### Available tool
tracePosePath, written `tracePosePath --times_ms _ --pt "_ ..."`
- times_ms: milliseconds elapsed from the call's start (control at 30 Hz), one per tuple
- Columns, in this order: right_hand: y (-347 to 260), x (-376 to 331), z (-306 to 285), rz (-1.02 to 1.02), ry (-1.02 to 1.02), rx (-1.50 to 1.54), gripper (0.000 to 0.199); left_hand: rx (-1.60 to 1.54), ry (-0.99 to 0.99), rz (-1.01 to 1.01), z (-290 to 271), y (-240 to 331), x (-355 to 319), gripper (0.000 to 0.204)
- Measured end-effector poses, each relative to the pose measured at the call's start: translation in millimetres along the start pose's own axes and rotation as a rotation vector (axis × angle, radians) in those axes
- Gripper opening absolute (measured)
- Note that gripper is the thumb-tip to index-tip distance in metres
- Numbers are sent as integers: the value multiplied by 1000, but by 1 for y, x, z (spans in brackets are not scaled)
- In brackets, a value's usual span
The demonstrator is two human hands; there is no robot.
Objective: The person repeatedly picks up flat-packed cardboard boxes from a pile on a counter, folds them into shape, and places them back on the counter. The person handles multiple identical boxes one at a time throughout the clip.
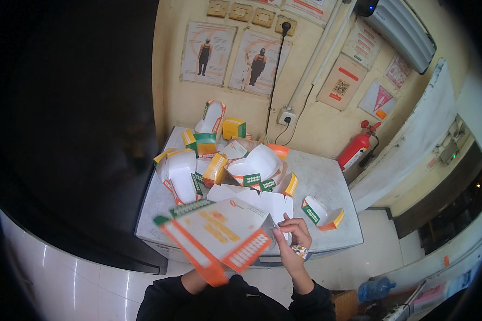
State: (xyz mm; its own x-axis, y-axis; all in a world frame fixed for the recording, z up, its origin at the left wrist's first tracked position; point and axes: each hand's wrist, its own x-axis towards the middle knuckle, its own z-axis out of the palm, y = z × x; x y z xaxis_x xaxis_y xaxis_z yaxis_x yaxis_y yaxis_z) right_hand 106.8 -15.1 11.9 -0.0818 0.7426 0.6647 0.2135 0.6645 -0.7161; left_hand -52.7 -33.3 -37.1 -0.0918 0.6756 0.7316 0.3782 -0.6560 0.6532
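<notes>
A partly folded cardboard food box (225, 227), white with orange and green edges, is held up in front of me over the table's near edge. My right hand (294, 235) pinches a grey-white flap at the box's right corner between thumb and fingers; a patterned band circles that wrist. On the left, my forearm reaches up behind the box, which covers my left hand, so its fingers do not show. Beyond the held box stands an open white carton (276, 203). A small open paper tray (321, 213) with green and orange sides sits right of my right hand.
A grey-topped table (334, 179) carries a heap of folded cardboard food boxes (257, 163). Behind it are a wall with posters (209, 53), a plugged-in cable (273, 80) and a red fire extinguisher (354, 150). A blue water bottle (376, 289) lies at lower right.
</notes>
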Motion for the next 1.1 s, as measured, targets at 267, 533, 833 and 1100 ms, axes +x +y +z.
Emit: tracePosePath --times_ms 267,533,833,1100 --pt "20 9 -19 0 -80 39 11 64 11 146 10 -2 -12 39" --pt "48 28 -46 -86 -36 -87 16 23 37 34 49 -6 5 38" --pt "54 15 -58 -72 -203 -444 53 -115 81 -239 120 -6 30 37" --pt "57 38 -109 -415 -272 -259 30 -120 -254 -96 170 -4 32 24"
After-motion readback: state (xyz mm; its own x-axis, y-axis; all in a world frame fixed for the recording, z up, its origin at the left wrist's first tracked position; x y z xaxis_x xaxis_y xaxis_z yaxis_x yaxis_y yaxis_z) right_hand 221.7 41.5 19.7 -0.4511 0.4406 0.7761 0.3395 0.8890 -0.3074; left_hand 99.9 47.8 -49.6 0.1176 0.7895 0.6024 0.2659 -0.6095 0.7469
